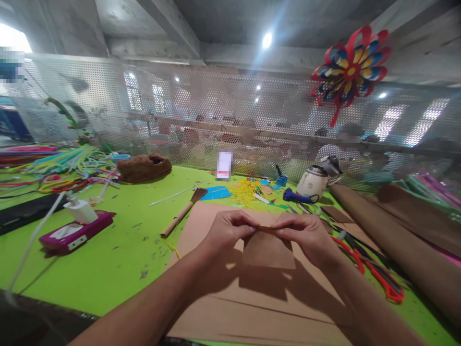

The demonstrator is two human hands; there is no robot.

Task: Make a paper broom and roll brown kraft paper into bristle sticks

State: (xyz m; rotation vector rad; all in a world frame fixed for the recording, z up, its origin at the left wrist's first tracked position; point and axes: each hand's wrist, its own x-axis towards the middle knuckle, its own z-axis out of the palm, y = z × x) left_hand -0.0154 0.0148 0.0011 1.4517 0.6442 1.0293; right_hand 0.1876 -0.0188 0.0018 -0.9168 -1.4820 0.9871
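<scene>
A small piece of brown paper (pixel 269 250) hangs from my two hands above a larger brown sheet (pixel 212 307). At its top edge, my left hand (pixel 230 228) pinches the left corner between thumb and fingers. My right hand (pixel 300 235) pinches the same edge near the right corner, a short gap apart from the left. That top edge looks narrowly folded or rolled between the fingertips. The piece's lower edge hangs free, and its shadow falls on the sheet below.
Red-handled scissors (pixel 391 283) lie right of the sheet. A brown paper roll (pixel 399 245) runs along the right side. Behind stand a kettle (pixel 311 183) and a blue glue gun (pixel 297 195). At left are a small brush (pixel 183 214) and a purple power strip (pixel 77 233).
</scene>
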